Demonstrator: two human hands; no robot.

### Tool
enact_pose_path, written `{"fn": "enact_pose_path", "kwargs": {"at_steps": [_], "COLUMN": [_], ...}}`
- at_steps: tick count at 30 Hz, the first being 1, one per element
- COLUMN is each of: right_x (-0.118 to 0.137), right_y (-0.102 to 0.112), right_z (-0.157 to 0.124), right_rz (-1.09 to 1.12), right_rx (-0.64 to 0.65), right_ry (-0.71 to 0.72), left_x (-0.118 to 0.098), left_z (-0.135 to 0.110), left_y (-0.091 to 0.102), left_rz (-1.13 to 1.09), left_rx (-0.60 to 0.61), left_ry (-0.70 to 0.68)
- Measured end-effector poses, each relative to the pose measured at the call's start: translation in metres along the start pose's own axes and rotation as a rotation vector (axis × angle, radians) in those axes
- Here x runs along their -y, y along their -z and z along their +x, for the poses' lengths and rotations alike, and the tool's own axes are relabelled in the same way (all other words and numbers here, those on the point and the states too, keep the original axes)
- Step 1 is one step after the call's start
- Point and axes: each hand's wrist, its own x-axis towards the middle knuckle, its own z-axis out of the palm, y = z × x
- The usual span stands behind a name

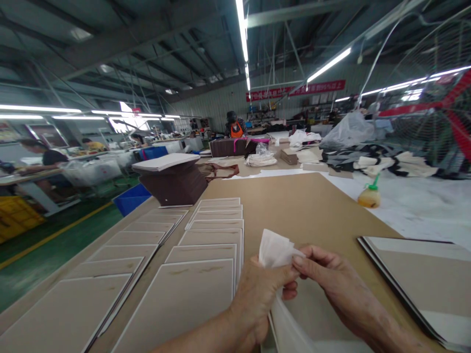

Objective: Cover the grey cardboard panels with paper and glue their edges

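My left hand [257, 294] and my right hand [331, 279] meet low in the middle of the view, over a brown cardboard-covered table [294, 206]. Both pinch a small stack of thin white sheets [274, 250], its upper edge sticking up above my fingers. The sheets trail down between my wrists towards the near table edge. Left of my hands lie two overlapping rows of grey rectangular boards [206, 245], running away from me.
A dark brown stack topped by white boards [172, 181] stands at the far end of the rows. Flat boards [423, 279] lie at the right. A glue bottle [369, 195] sits on white paper. People work at distant tables; a blue bin [130, 198] stands beside the table.
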Motion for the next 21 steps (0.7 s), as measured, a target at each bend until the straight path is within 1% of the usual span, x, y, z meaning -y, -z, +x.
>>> {"fn": "enact_pose_path", "kwargs": {"at_steps": [2,3,5,7,8,9,11,13,15,18,20,21], "right_x": [0.003,0.005,0.009,0.013,0.015,0.016,0.016,0.013,0.007,0.006,0.013,0.019], "right_y": [0.004,0.007,0.013,0.016,0.015,0.013,0.006,-0.003,-0.010,-0.011,-0.001,0.008], "right_z": [0.001,0.001,0.003,0.004,0.003,0.002,-0.001,-0.005,-0.007,-0.003,0.003,0.006], "right_rz": [-0.019,-0.047,-0.082,-0.001,0.066,0.126,0.182,0.188,0.244,0.389,0.437,0.438], "right_rx": [0.008,-0.012,-0.115,-0.207,-0.219,-0.207,-0.141,-0.089,-0.062,-0.099,-0.173,-0.230], "right_ry": [-0.022,-0.032,-0.027,0.016,0.045,0.063,0.057,0.015,-0.021,-0.017,0.018,0.046], "left_x": [0.002,0.003,0.003,0.003,0.003,0.003,0.002,0.002,0.003,0.007,0.010,0.011], "left_z": [0.001,0.002,0.003,0.004,0.004,0.005,0.006,0.006,0.006,0.004,0.002,0.001], "left_y": [0.001,0.003,0.007,0.011,0.012,0.013,0.012,0.008,0.004,0.001,0.004,0.008], "left_rz": [-0.017,-0.024,-0.034,-0.043,-0.057,-0.078,-0.119,-0.129,-0.102,-0.060,-0.006,0.060], "left_rx": [0.042,0.060,0.080,0.066,0.049,0.033,0.020,0.044,0.078,0.103,0.131,0.159], "left_ry": [0.037,0.065,0.100,0.085,0.072,0.063,0.056,0.054,0.046,0.029,0.041,0.063]}}
